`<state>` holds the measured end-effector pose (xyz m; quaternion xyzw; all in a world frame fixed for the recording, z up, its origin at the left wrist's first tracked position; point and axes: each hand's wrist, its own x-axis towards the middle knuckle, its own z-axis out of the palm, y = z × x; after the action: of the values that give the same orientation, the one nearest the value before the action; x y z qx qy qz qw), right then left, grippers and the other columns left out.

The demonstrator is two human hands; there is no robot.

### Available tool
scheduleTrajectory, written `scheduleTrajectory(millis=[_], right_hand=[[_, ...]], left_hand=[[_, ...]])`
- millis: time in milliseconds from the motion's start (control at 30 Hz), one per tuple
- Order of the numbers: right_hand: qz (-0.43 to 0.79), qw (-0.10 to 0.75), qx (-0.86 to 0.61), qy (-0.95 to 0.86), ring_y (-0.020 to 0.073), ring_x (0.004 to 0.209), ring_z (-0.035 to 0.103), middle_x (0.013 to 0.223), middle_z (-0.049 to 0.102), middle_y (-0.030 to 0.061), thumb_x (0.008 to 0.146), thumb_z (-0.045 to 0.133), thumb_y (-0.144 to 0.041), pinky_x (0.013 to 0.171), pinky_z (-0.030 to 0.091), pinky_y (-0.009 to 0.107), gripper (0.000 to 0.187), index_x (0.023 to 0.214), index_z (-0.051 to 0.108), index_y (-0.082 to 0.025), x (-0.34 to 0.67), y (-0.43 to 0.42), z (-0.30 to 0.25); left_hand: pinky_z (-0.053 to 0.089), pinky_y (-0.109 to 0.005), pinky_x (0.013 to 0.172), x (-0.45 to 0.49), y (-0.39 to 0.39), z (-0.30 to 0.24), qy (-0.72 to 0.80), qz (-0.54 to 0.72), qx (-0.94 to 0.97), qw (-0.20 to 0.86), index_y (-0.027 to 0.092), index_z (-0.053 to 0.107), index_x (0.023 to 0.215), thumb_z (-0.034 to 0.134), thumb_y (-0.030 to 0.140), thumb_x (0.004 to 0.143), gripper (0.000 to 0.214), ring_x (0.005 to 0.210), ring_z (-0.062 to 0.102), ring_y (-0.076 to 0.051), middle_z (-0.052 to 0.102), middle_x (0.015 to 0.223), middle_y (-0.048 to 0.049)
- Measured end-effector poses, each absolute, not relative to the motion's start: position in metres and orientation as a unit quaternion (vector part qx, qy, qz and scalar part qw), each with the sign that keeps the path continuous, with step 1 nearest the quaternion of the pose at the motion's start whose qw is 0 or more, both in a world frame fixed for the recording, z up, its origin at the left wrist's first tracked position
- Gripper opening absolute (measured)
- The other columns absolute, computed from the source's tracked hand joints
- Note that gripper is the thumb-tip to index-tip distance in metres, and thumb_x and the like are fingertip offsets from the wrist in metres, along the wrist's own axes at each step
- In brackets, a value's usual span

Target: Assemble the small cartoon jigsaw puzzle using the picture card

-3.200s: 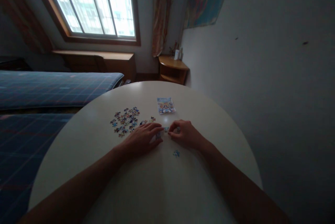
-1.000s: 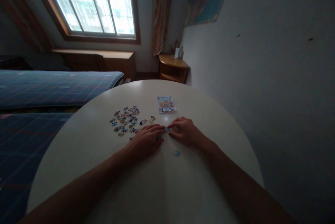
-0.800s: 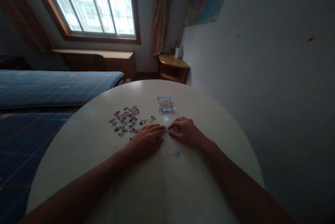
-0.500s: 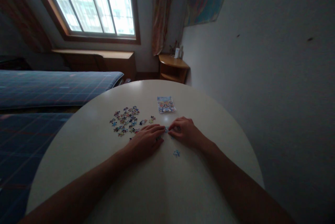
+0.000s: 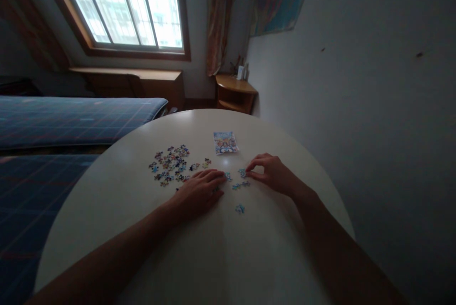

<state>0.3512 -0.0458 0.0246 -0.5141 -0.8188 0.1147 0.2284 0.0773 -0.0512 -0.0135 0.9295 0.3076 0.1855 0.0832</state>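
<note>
My right hand (image 5: 268, 172) pinches a light-blue jigsaw puzzle piece (image 5: 242, 172) between thumb and fingertips, just above or on the table. My left hand (image 5: 202, 189) lies flat with its fingers stretched out. Its fingertips touch another bluish puzzle piece (image 5: 228, 177), and a bit of a piece shows by its thumb. Between the hands and a little nearer to me lie small joined or touching pieces (image 5: 236, 186). A single blue and white piece (image 5: 240, 209) rests closer to me. Left of my left hand spreads a pile of mixed puzzle pieces (image 5: 173, 163).
A small printed picture sheet (image 5: 225, 143) lies beyond my hands on the round white table (image 5: 285, 138). Left of the table stands a bed with a blue plaid mattress (image 5: 78, 117). A wooden corner shelf (image 5: 236, 85) is at the back, and a wall (image 5: 356, 115) is on the right.
My right hand has moved right, away from my left fingertips, with a puzzle piece in its pinch. Pieces it had covered now show. My left hand has barely moved.
</note>
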Motion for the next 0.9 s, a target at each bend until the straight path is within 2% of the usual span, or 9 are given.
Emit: scheduleTrajectory(millis=[267,533,900], right_hand=[[0.131,0.194,-0.519,-0.822,0.0268,0.107,0.064,0.114,0.069,0.0112,0.081,0.075,-0.037,0.098,0.047,0.041,0.033,0.11,0.074,-0.022,0.36,-0.034,0.002],[0.154,0.207,-0.501,-0.826,0.0243,0.104,0.063,0.108,0.069,0.0103,0.081,0.075,-0.034,0.099,0.045,0.039,0.026,0.103,0.077,-0.022,0.351,-0.033,-0.001],[0.165,0.197,-0.505,-0.824,0.0256,0.105,0.062,0.109,0.069,0.0117,0.081,0.075,-0.031,0.099,0.046,0.039,0.028,0.106,0.076,-0.02,0.337,-0.037,0.005]], left_hand=[[0.04,-0.046,0.113,0.076,-0.051,-0.015,0.297,0.159,0.939,0.074,0.023,0.053,0.138,0.045,0.031,0.1,0.04,0.134,0.047,-0.026,0.053,0.145,-0.0074],[0.033,-0.044,0.117,0.075,-0.048,-0.018,0.295,0.128,0.945,0.068,0.023,0.043,0.147,0.042,0.039,0.101,0.048,0.142,0.038,-0.025,0.042,0.155,-0.0049],[0.031,-0.043,0.117,0.074,-0.05,-0.015,0.294,0.123,0.945,0.075,0.022,0.044,0.146,0.04,0.04,0.102,0.048,0.142,0.039,-0.024,0.042,0.154,-0.0059]])
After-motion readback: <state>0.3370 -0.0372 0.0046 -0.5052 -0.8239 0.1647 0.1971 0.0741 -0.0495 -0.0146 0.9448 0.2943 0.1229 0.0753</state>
